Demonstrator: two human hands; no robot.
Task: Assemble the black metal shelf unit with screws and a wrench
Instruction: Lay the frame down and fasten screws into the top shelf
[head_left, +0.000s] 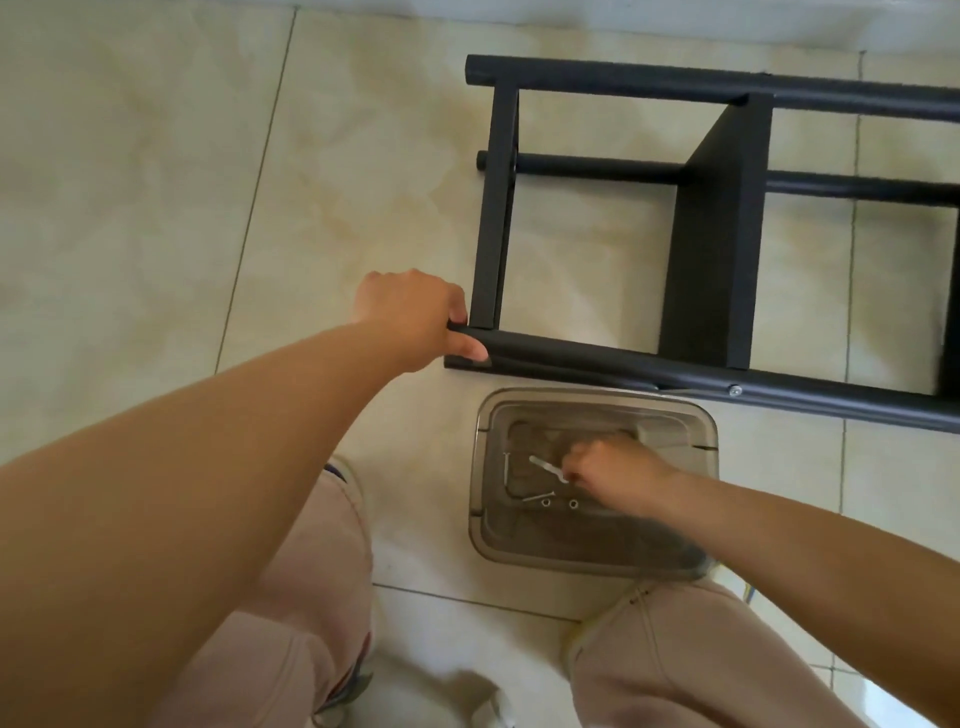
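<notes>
The black metal shelf unit (717, 234) lies on its side on the tiled floor, running off the right edge. My left hand (410, 312) grips the end of its nearest tube (571, 358). A screw head (734, 390) shows on that tube. Below it stands a clear plastic container (597, 400) holding a silver wrench (545, 467), a hex key (506, 467) and two washers or nuts (559, 503). My right hand (613, 470) is inside the container, fingers curled at the wrench's near end.
My knees in light trousers (675, 660) are at the bottom, one on each side of the container. A white wall base (623, 21) runs along the top. Bare tiles (156, 208) stretch to the left.
</notes>
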